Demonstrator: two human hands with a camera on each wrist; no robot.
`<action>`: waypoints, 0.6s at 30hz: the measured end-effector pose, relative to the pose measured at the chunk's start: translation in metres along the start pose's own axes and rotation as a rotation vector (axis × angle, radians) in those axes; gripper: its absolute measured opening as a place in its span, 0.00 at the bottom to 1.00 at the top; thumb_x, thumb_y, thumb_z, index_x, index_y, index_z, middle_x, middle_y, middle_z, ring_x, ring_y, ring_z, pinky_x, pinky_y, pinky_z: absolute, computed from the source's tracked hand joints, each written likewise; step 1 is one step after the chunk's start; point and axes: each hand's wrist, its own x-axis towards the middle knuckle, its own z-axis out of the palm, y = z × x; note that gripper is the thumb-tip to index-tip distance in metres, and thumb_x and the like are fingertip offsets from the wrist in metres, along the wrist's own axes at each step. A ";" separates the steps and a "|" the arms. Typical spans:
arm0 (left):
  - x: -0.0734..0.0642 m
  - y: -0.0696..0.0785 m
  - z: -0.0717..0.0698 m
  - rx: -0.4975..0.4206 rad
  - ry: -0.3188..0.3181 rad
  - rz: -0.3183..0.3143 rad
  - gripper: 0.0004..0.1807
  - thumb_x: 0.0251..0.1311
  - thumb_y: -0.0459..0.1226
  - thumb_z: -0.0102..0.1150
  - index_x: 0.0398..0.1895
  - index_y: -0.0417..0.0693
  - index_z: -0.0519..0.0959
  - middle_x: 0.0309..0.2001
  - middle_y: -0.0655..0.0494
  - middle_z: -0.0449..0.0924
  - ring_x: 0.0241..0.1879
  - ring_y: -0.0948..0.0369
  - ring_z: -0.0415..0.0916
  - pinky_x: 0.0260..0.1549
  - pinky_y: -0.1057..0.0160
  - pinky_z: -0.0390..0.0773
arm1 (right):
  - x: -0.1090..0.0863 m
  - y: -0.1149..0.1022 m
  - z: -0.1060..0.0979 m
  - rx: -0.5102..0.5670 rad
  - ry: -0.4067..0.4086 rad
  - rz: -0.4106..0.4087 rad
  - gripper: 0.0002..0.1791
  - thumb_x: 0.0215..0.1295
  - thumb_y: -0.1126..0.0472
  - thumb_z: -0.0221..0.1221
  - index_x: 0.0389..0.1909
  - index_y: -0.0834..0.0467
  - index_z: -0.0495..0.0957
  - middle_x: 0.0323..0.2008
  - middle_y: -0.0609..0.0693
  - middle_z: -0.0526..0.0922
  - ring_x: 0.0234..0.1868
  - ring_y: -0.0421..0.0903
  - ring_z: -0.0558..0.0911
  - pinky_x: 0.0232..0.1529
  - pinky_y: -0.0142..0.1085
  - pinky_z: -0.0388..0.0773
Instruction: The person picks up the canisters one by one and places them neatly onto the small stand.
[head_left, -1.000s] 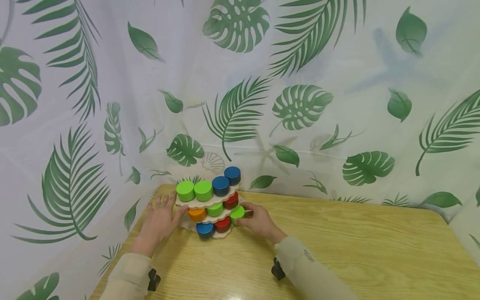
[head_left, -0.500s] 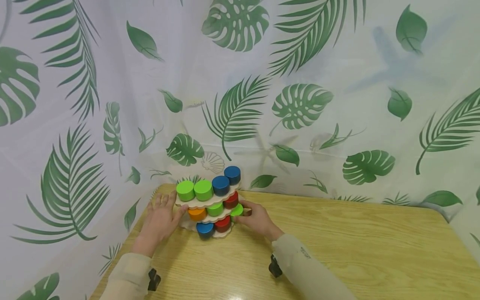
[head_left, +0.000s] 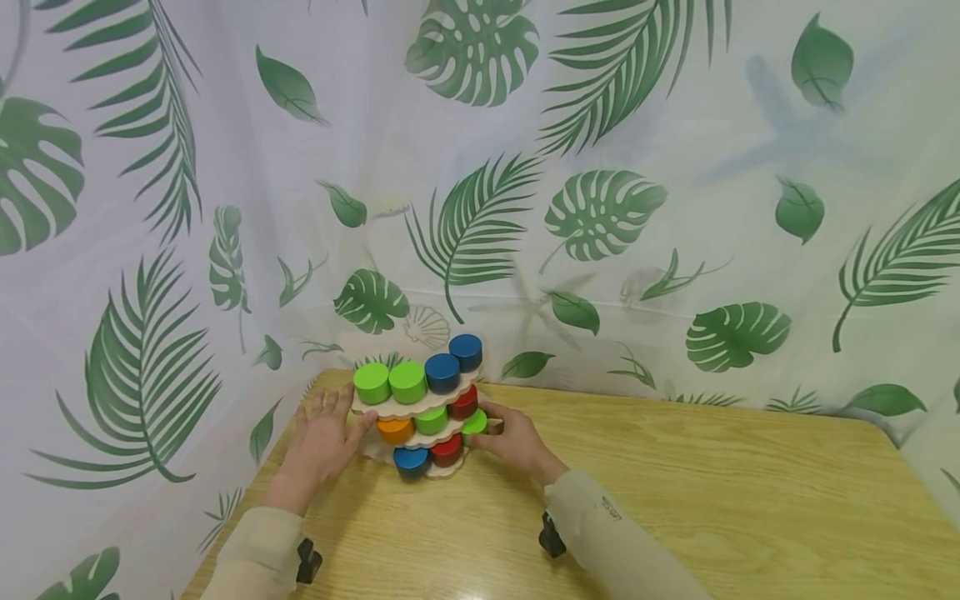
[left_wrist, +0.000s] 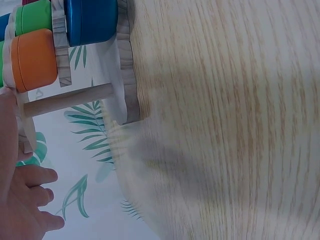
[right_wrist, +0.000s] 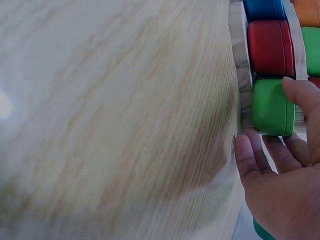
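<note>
A tiered wooden stand [head_left: 386,408] with scalloped shelves carries several coloured cylinders and stands at the table's far left. Two green and two blue ones line its top shelf. At its left end, my left hand [head_left: 318,437] grips the top shelf, thumb along the front edge and other fingers spread behind. An orange cylinder [left_wrist: 35,60] sits close to that thumb. On the lowest shelf, at the right end, my right hand [right_wrist: 285,175] pinches a green cylinder [right_wrist: 272,107], thumb on its upper side and fingers at its outer side. A red cylinder [right_wrist: 270,47] stands beside it.
The wooden table [head_left: 675,500] extends to the right of the stand. A white curtain [head_left: 637,108] with green leaf prints hangs behind the table and along its left side. Black wrist mounts [head_left: 307,560] show under both sleeves.
Over the last second my right hand has shifted slightly left, bringing the green cylinder further in under the middle shelf beside the red one. My left hand has stayed in place.
</note>
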 end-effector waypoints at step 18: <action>0.001 -0.004 0.006 -0.027 0.044 0.021 0.43 0.81 0.59 0.42 0.82 0.33 0.57 0.77 0.27 0.62 0.79 0.27 0.52 0.75 0.23 0.48 | -0.003 -0.001 -0.005 -0.011 -0.017 0.007 0.37 0.62 0.59 0.75 0.72 0.60 0.75 0.62 0.57 0.84 0.48 0.48 0.83 0.43 0.35 0.84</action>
